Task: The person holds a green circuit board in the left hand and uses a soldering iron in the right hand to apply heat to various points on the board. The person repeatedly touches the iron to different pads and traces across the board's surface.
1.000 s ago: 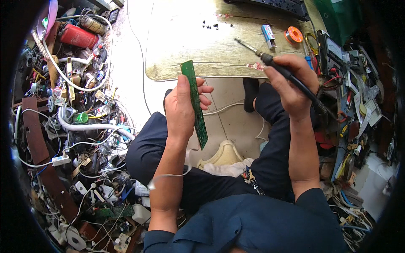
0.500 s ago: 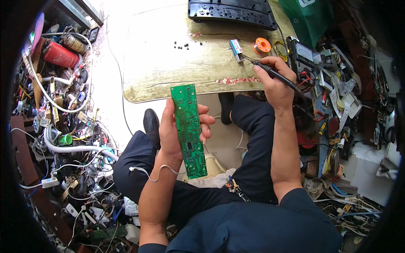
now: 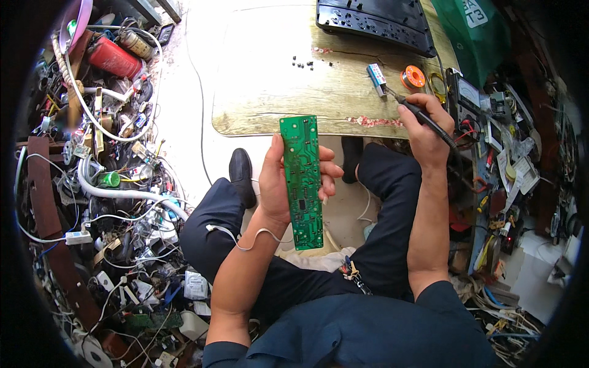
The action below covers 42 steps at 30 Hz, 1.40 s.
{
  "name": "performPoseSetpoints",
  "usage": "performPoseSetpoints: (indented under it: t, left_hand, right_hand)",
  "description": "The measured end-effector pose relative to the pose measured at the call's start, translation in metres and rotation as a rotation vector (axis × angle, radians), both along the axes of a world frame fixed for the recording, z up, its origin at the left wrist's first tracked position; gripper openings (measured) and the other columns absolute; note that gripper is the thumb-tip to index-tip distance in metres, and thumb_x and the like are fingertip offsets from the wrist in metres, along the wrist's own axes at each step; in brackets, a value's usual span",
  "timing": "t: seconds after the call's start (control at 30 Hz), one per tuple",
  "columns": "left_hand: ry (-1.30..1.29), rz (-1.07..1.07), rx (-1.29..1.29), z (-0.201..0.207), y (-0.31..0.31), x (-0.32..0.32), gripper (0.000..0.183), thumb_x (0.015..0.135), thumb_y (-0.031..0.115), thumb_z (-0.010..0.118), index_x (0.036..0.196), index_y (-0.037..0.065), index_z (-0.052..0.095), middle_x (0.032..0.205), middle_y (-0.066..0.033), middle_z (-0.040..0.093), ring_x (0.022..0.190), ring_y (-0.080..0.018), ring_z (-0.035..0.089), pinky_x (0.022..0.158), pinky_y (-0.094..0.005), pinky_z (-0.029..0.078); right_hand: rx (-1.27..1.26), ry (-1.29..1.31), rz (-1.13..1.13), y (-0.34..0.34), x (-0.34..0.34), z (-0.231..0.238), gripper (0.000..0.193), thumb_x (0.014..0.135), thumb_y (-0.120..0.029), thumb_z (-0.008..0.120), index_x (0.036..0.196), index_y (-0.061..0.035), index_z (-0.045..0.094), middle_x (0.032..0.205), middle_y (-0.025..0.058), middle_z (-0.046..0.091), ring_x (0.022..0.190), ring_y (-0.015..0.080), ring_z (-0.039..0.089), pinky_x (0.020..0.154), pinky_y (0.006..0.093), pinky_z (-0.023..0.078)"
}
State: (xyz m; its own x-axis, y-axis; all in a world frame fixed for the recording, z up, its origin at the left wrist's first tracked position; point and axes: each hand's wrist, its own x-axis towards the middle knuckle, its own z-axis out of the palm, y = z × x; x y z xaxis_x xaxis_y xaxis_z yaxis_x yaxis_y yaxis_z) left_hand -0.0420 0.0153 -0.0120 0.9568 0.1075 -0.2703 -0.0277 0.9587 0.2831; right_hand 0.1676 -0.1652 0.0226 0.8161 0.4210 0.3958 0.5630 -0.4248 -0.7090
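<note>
Green circuit board (image 3: 302, 181) is in the left hand (image 3: 274, 184), in front of the body, its long edges running away from the lap. Its far end overlaps the table's front edge in view; how high it is held cannot be told. Thumb along the left edge, fingers curling out past the right, the left hand pinches the board across its width, leaving both short ends free. A thin white cable (image 3: 245, 246) trails over the left wrist.

Between the board's right edge and the right forearm is a wide gap, where floor and the right trouser leg show. The left forearm rises slanting inward from the lower edge; the right one reaches almost straight forward, hand over the table's near right corner.

The right hand (image 3: 432, 126) pinches a soldering iron (image 3: 423, 116) like a pen, tip pointing forward and left. That tip meets the open end of a small blue-and-white box (image 3: 376, 76); whether it touches cannot be told. Just right of the box lies an orange reel (image 3: 417, 76). Small black parts (image 3: 302, 63) lie farther left on the wooden table (image 3: 257, 116), and a black casing (image 3: 377, 24) occupies its far side.
</note>
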Motion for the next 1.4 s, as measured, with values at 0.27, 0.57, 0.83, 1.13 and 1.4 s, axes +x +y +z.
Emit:
performPoseSetpoints:
  t: [0.27,0.57,0.83,1.13,1.4]
  left_hand:
    - [-0.084,0.02,0.179,0.003,0.008,-0.007,0.086,0.101,0.07,0.025,0.116,-0.006,0.063,0.096,-0.0246,0.072,0.072,-0.0251,0.072,0.061,-0.0294,0.059]
    - [-0.234,0.154,0.518,0.057,0.05,-0.017,0.089,0.099,0.073,0.025,0.115,-0.005,0.064,0.089,-0.0209,0.073,0.068,-0.0229,0.07,0.059,-0.0297,0.058]
    - [-0.254,0.283,0.506,0.114,0.043,-0.027,0.084,0.1,0.07,0.027,0.11,-0.004,0.064,0.083,-0.0184,0.072,0.064,-0.0226,0.069,0.052,-0.0284,0.055]
    - [0.021,0.125,0.408,0.038,0.006,-0.034,0.077,0.104,0.063,0.026,0.118,-0.004,0.06,0.083,-0.0193,0.072,0.062,-0.0217,0.068,0.053,-0.0271,0.055]
    - [0.31,0.034,0.377,-0.014,0.0,-0.027,0.073,0.105,0.062,0.027,0.121,-0.003,0.055,0.084,-0.0162,0.069,0.064,-0.0179,0.066,0.055,-0.0254,0.054]
  right_hand:
    - [0.202,0.088,0.007,-0.002,-0.007,0.009,0.017,0.083,-0.004,0.076,0.098,0.0006,0.068,0.082,0.0048,0.07,0.071,0.01,0.065,0.066,0.0237,0.05]
    - [0.446,0.251,0.196,-0.005,-0.026,0.017,0.018,0.086,-0.002,0.073,0.102,-0.0001,0.066,0.081,0.0018,0.065,0.066,0.0079,0.058,0.059,0.0224,0.045]
    - [0.57,0.35,0.225,-0.005,-0.036,0.023,0.021,0.085,0.0,0.075,0.105,-0.0008,0.066,0.085,0.0019,0.067,0.067,0.0062,0.059,0.059,0.0206,0.045]
    - [0.483,0.332,0.343,-0.015,-0.072,0.018,0.022,0.08,0.0,0.078,0.099,0.0,0.066,0.092,0.0073,0.068,0.083,0.0146,0.064,0.075,0.0275,0.051]
    - [0.319,0.045,0.506,-0.003,-0.074,0.009,0.029,0.072,0.002,0.079,0.097,-0.0019,0.064,0.081,0.0149,0.069,0.07,0.0254,0.069,0.064,0.0332,0.054]
